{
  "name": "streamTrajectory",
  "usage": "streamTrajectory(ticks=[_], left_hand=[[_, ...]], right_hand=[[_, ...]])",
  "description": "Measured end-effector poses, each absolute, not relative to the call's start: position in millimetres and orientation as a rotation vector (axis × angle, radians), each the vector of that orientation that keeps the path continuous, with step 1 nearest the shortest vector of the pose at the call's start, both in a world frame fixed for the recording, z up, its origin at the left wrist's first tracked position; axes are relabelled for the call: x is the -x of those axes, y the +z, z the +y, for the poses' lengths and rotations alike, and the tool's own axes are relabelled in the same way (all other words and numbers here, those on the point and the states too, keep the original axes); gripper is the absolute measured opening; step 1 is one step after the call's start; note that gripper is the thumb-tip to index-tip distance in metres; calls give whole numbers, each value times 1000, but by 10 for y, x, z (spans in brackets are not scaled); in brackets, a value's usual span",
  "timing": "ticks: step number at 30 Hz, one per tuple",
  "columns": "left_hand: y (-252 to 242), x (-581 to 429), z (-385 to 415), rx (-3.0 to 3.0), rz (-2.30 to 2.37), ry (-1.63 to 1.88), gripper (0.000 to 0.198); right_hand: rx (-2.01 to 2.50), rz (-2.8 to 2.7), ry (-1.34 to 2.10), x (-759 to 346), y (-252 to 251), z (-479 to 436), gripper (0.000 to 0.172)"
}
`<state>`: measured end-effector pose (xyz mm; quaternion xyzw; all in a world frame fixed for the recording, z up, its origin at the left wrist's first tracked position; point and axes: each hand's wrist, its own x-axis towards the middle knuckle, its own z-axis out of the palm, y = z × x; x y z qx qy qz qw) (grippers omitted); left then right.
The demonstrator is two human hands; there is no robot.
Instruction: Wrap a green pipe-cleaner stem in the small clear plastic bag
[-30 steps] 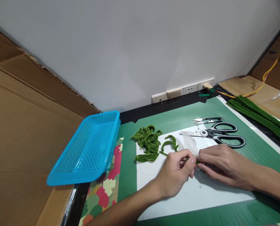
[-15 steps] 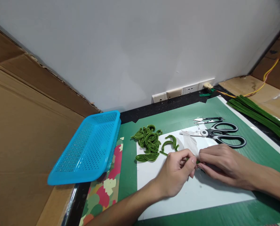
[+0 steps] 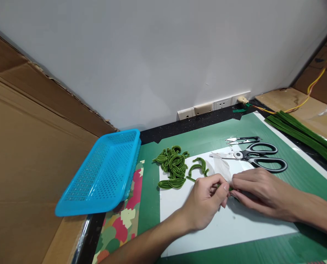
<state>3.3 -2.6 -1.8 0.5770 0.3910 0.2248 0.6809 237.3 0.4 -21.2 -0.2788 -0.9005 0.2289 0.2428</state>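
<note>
Over a white sheet (image 3: 196, 238), my left hand (image 3: 207, 201) and my right hand (image 3: 259, 192) meet, thumbs and fingers pinched together. Between the fingertips a short bit of green pipe cleaner (image 3: 231, 189) shows; most of it is hidden by the fingers. A thin whitish translucent film (image 3: 223, 167) lies just behind the fingertips. To the left of my hands is a pile of green pipe cleaner loops (image 3: 174, 163), some shaped like leaves. A few curved pipe cleaner pieces (image 3: 200, 165) lie nearer my left hand.
Scissors (image 3: 258, 157) with black and grey handles and small thread snips (image 3: 242, 140) lie behind my right hand. A blue plastic basket (image 3: 97, 209) stands at left. Long green pipe cleaners (image 3: 303, 135) lie at right, by a yellow cable (image 3: 314, 86). Wall sockets (image 3: 204, 109) line the back.
</note>
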Motion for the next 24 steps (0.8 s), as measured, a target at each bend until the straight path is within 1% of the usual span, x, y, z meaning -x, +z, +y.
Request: streamTrajectory(ticks=[24], left_hand=[[-24, -30, -39, -1286, 872, 510, 32]], right_hand=[[759, -2467, 645, -2386, -204, -2, 30]])
